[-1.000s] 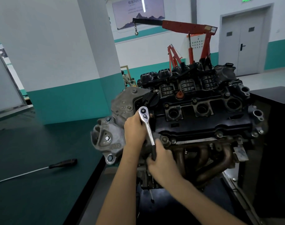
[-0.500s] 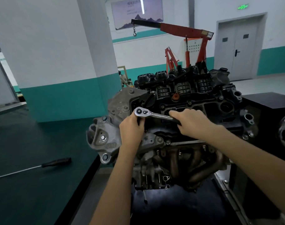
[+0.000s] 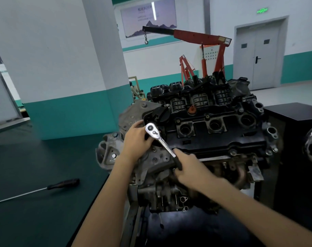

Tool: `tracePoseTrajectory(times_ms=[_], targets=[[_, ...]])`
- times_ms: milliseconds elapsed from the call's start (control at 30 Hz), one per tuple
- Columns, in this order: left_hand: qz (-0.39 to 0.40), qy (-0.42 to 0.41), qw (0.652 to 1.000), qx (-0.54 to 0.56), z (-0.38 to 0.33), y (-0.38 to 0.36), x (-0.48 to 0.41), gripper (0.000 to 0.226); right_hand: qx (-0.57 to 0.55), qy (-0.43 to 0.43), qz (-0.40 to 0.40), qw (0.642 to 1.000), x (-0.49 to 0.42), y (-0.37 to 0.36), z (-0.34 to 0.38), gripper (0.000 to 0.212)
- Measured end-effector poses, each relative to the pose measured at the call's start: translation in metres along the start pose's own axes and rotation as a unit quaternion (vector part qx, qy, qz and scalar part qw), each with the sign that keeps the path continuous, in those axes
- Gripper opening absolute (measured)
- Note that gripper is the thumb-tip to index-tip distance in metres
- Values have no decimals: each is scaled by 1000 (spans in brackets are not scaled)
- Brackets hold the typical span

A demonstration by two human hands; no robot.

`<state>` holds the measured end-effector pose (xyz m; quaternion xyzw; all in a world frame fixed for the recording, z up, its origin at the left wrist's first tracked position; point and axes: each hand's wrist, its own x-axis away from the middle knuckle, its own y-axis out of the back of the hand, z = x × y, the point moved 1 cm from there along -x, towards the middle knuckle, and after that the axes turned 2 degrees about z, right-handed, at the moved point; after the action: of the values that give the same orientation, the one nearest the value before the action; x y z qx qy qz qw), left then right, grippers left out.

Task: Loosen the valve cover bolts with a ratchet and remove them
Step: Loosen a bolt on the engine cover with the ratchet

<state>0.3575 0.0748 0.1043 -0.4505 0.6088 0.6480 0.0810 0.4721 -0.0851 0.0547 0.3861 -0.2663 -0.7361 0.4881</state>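
Ratchet (image 3: pixel 162 143) head sits at the left corner of the black valve cover (image 3: pixel 222 139). Our left hand (image 3: pixel 136 138) curls around the head; our right hand (image 3: pixel 190 166) grips the handle. A screwdriver (image 3: pixel 62 183) lies well apart on the green desk (image 3: pixel 27 166).

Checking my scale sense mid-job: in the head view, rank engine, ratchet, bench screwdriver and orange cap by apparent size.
1. engine
2. screwdriver, longer, though thin
3. ratchet, shorter but thicker; a close call with the screwdriver
4. orange cap
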Motion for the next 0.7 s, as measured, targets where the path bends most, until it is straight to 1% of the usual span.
tracePoseTrajectory(times_ms=[67,100,167,200,267,300,333,400,433,467,533,600,667,700], targets=[[-2,8,1000,3,0,-3,1,20,98,28,9,995,-9,31,-11,33],[-5,19,1000,9,-1,-4,1,20,172,45,6,984,-16,48,-14,36],[-15,35,999,16,-2,-6,0,22,301,78,-11,950,-33,78,-16,37],[-24,39,999,19,-3,-7,1,23,334,88,-21,938,-38,88,-15,36],[-33,48,998,27,-6,-7,3,22,342,84,-45,935,-37,87,-14,34],[-32,53,998,28,-6,-8,3,21,322,71,-56,942,-30,77,-13,31],[-29,56,998,29,-5,-9,3,20,280,53,-63,957,-19,60,-12,27],[-20,62,997,29,-4,-10,3,19,127,8,-55,990,1,19,-4,22],[-17,64,997,28,-5,-10,2,19,43,-10,-46,998,7,-2,4,23],[-19,64,997,26,-6,-10,1,22,-24,-22,-44,998,9,-20,12,23],[-25,56,998,16,-9,-8,2,26,-113,-39,-66,991,6,-50,29,24],[-27,51,998,13,-10,-7,4,27,-167,-46,-89,981,4,-65,39,32],[-29,51,998,14,-10,-7,3,26,-154,-43,-85,984,3,-60,34,37],[-27,53,998,20,-9,-6,3,25,-134,-37,-71,988,3,-53,28,37]])
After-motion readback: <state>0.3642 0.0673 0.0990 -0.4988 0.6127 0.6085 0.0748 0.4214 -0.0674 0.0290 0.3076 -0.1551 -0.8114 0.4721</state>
